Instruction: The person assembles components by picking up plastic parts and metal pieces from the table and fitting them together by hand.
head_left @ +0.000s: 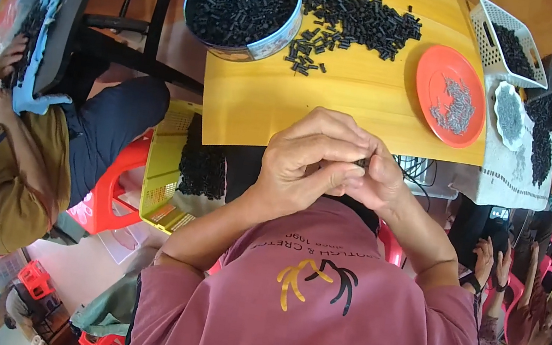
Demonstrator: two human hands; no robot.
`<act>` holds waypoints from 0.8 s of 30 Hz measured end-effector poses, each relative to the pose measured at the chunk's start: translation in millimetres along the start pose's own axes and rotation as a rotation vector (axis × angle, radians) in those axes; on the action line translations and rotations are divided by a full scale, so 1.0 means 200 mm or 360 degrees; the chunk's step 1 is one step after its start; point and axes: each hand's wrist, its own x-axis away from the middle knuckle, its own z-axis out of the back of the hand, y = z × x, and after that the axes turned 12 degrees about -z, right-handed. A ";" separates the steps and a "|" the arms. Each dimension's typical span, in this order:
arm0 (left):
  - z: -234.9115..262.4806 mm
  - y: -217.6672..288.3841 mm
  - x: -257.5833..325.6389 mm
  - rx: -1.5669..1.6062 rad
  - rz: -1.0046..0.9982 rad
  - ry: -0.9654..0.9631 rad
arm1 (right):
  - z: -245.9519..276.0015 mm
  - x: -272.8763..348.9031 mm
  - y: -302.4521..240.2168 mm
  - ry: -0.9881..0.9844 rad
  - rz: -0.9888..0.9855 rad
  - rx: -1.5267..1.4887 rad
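Note:
In front of my chest, at the near edge of the yellow table, both hands meet. My left hand (pixel 309 163) is closed, thumb and fingers pinched together at their tips. Against those fingertips presses my right hand (pixel 383 180), closed too, its thumb bent inward. Something small and dark shows between them, mostly hidden by the fingers. Beyond lie many loose short black cylindrical pieces (pixel 373 26), spread over the tabletop (pixel 342 114). A round tin (pixel 255 47) full of similar black pieces stands at the far left. To the right, an orange-red plate (pixel 432 82) bears small silvery metal pins (pixel 456 106).
Right of the table are a white basket (pixel 487 25) with black pieces, a white dish (pixel 509 116) of metal pins and a cloth (pixel 502 185). At left, a person (pixel 10 183) works at a dark table. A yellow crate (pixel 153 183) stands below, near a red stool (pixel 119 181).

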 end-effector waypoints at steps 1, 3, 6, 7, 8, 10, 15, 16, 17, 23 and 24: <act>0.01 0.02 0.00 -0.0007 0.0030 -0.0004 | -0.02 0.00 0.01 0.0041 -0.0006 0.0017; 0.03 0.06 0.02 -0.0015 0.0050 0.0051 | -0.05 -0.03 0.02 0.0041 -0.0090 0.0082; 0.08 0.09 0.06 -0.0100 0.0121 0.0085 | -0.12 -0.09 0.03 0.0071 -0.0108 0.0063; 0.12 0.09 0.09 -0.0153 0.0171 0.0096 | -0.13 -0.11 0.03 0.0136 -0.0149 0.0096; 0.16 0.08 0.12 -0.0174 0.0147 0.0122 | -0.07 -0.13 0.05 0.0118 -0.0159 0.0301; 0.24 0.12 0.21 -0.0526 0.0256 0.0175 | -0.04 -0.17 -0.05 0.0272 -0.0475 0.0893; 0.56 0.13 0.58 -0.1117 0.0743 0.0470 | 0.16 -0.31 -0.20 0.1297 0.0404 0.2250; 0.63 0.11 0.68 -0.1213 0.0838 0.0531 | 0.20 -0.32 -0.23 0.1396 0.0480 0.2408; 0.69 0.11 0.77 -0.1217 0.0834 0.0533 | 0.24 -0.34 -0.25 0.1487 0.0558 0.2565; 0.94 -0.02 1.27 -0.1743 0.1255 0.0297 | 0.27 -0.41 -0.27 0.1579 0.0692 0.3083; 0.91 0.00 1.14 -0.1746 0.1249 0.0300 | 0.29 -0.40 -0.27 0.1592 0.0674 0.3159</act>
